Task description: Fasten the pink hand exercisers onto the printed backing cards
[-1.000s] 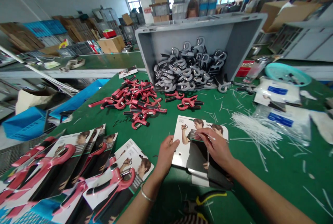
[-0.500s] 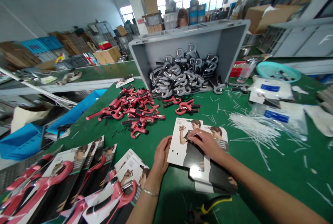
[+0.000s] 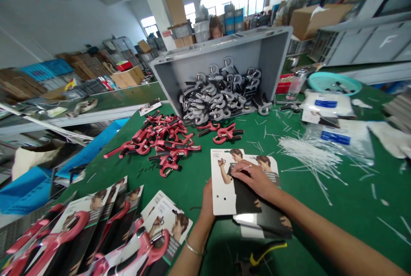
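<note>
At the far left, under the bench edge, sits a bright blue plastic container (image 3: 27, 192). In the lower left corner, pink-and-black hand grips with metal springs lie on printed cardboard backing cards (image 3: 64, 237), overlapping one another. Further in, a heap of loose red-and-black hand grips (image 3: 162, 139) covers part of the green-topped bench (image 3: 192, 182).

The left hand (image 3: 208, 199), a silvery bangle on its wrist, is at the left edge of a white-and-black printed cardboard card (image 3: 221, 186) with two small round holes; its fingers are hidden behind the card, so how far they are closed cannot be told. Beyond, a grey plastic crate (image 3: 272, 55) lies on its side, full of grey-and-black hand grips (image 3: 218, 98).

The right hand (image 3: 257, 179) rests over the card, fingers curled and drawn together on a thin white plastic tie (image 3: 246, 167). Beneath its wrist is a stack of similar cards (image 3: 276, 222), with yellow-and-black pliers (image 3: 272, 247) nearer the wearer. To the right lie scattered white plastic ties (image 3: 308, 152), clear plastic packets with blue labels (image 3: 335, 138) and a round turquoise basin (image 3: 313, 81).
</note>
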`<state>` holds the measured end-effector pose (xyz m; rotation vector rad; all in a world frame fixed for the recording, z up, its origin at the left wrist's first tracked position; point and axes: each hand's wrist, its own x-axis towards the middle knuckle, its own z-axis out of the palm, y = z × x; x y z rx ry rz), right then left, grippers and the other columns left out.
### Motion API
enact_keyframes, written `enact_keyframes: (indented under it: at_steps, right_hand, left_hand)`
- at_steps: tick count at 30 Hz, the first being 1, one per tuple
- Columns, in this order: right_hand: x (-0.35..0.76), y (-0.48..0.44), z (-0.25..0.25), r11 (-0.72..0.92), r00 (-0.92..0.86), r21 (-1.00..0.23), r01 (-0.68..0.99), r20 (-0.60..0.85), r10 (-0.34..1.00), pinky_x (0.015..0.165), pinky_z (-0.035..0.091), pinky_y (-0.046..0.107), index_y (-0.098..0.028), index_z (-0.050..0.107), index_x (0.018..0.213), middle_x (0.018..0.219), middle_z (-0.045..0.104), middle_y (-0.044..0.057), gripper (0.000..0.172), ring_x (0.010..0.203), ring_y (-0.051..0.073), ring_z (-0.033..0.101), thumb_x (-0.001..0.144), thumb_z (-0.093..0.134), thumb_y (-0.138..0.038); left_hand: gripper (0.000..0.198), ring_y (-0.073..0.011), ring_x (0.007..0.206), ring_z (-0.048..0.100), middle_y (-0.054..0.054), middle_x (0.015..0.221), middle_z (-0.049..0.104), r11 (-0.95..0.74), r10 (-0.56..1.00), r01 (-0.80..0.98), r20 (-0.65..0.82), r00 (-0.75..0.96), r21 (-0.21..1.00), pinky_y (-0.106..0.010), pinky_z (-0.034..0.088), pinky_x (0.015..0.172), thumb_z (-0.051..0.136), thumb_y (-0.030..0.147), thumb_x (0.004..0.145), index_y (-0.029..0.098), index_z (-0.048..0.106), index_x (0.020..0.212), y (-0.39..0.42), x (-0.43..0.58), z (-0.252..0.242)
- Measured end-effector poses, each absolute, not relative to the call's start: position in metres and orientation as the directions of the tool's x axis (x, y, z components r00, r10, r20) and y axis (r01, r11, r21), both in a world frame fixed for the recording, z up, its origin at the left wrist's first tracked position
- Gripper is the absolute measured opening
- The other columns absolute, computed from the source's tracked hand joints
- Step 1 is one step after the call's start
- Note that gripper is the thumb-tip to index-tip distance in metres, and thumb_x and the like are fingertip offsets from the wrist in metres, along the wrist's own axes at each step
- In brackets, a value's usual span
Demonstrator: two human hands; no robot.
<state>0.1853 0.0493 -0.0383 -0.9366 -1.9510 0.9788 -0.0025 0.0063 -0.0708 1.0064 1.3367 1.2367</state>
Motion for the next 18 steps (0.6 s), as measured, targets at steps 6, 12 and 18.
enact_keyframes:
  at_steps: [6,12,18]
  right_hand:
    - [0.197,0.038,-0.038,0.380,-0.427,-0.896,0.230,0.258,0.867,0.090,0.044,0.033,-0.025,0.070,0.100,0.101,0.067,0.003,0.016,0.098,0.020,0.062,0.096,0.055,-0.029]
    - [0.202,0.037,-0.033,0.218,-0.357,-0.964,0.151,0.152,0.922,0.089,0.044,0.032,-0.024,0.070,0.097,0.099,0.069,0.002,0.016,0.095,0.020,0.062,0.094,0.057,-0.032]
    - [0.205,0.039,-0.031,0.128,-0.316,-0.988,0.091,0.093,0.944,0.083,0.044,0.031,-0.023,0.069,0.098,0.098,0.069,0.002,0.018,0.091,0.019,0.061,0.092,0.058,-0.036]
  left_hand:
    - [0.028,-0.0222,0.085,0.062,-0.006,0.093,0.071,0.003,0.997,0.369,0.026,-0.074,0.929,-0.032,0.045,0.079,0.065,0.013,0.073,0.017,0.072,0.100,-0.010,-0.001,-0.041]
    - [0.025,-0.0199,0.095,0.060,-0.008,0.104,0.068,-0.103,0.936,0.403,-0.049,0.350,0.909,-0.031,0.047,0.087,0.051,0.020,0.093,0.019,0.072,0.105,-0.034,-0.009,0.015]
    - [0.026,-0.0186,0.100,0.059,-0.008,0.106,0.065,-0.356,0.885,0.457,0.136,0.445,0.815,-0.029,0.046,0.090,0.050,0.021,0.096,0.022,0.069,0.113,-0.035,-0.011,0.021]
